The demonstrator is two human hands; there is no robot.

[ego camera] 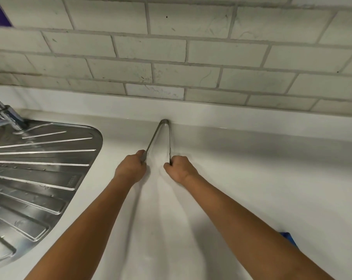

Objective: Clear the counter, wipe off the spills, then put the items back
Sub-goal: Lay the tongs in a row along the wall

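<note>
A pair of metal tongs lies on the white counter, its hinged end against the low back ledge and its two arms spread towards me. My left hand grips the end of the left arm. My right hand grips the end of the right arm. Both fists sit side by side near the middle of the counter, with a small gap between them.
A steel sink drainboard with ribbed grooves fills the left side, with a chrome tap at its far corner. A tiled wall rises behind the counter. A blue object peeks out beside my right forearm.
</note>
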